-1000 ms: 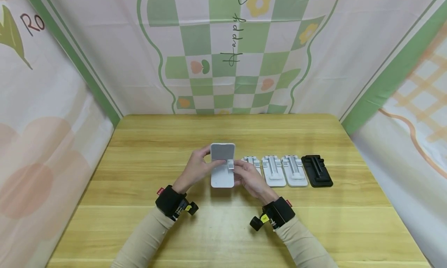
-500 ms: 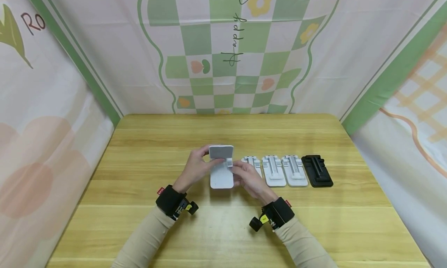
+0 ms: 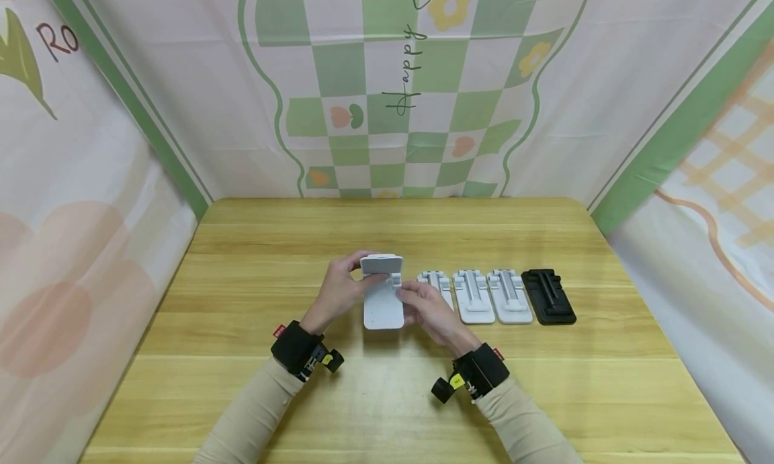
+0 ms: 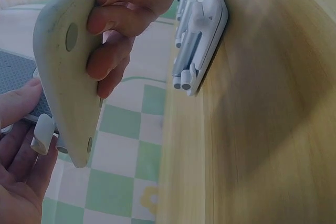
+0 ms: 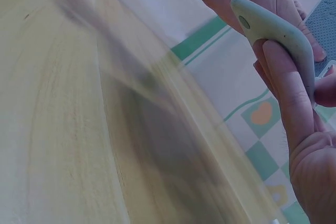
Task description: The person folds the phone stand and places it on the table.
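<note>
Both hands hold a white folding phone stand [image 3: 383, 311] up above the table. My left hand [image 3: 340, 287] pinches its hinged upper plate, thumb on the near face and fingers behind. The plate's grey textured pad [image 5: 323, 22] shows in the right wrist view. My right hand [image 3: 433, 311] grips the base's right edge, with fingers spread over the underside. That underside, a smooth white base [image 4: 65, 85] with small round feet, faces the left wrist camera. A small curled hook [image 4: 43, 134] sticks out near the hinge.
Right of the hands, folded phone stands lie in a row on the wooden table [image 3: 387, 410]: a white one [image 3: 439, 281] partly behind my right hand, two more white ones [image 3: 474, 297] and a black one [image 3: 549, 297]. Patterned cloth [image 3: 387, 81] hangs behind.
The stand's upper plate has tipped over and looks shorter from above, and the stand has dropped slightly toward me. My hands keep their holds; the row of stands is unchanged.
</note>
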Motion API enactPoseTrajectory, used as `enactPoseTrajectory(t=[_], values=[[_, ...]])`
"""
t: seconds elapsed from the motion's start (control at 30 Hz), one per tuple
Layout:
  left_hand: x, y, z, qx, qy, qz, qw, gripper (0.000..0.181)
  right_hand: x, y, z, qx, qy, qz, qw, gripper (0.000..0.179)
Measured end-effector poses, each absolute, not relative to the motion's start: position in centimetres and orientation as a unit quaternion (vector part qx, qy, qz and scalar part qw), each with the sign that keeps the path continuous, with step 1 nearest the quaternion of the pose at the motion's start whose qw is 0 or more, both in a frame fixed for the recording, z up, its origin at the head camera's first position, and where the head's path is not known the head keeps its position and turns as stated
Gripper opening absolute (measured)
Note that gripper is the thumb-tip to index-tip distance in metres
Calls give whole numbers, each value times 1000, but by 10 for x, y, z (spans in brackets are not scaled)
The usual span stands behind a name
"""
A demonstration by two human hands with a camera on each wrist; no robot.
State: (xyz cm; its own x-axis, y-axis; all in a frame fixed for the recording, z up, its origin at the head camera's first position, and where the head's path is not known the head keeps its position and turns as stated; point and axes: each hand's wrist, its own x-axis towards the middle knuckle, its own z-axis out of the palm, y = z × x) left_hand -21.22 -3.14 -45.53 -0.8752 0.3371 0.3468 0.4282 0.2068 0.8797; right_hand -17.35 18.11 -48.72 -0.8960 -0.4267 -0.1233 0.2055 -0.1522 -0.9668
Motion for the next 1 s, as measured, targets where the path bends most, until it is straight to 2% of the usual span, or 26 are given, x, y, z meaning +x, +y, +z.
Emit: enactPoseTrajectory(t=[0.3, 1.0], values=[[-212, -31, -456, -241, -783, -571, 53, 34, -172, 181, -486, -85, 618, -752, 213, 46], [-213, -31, -458, -219, -783, -581, 42, 33, -172, 177, -488, -83, 612, -757, 213, 46]])
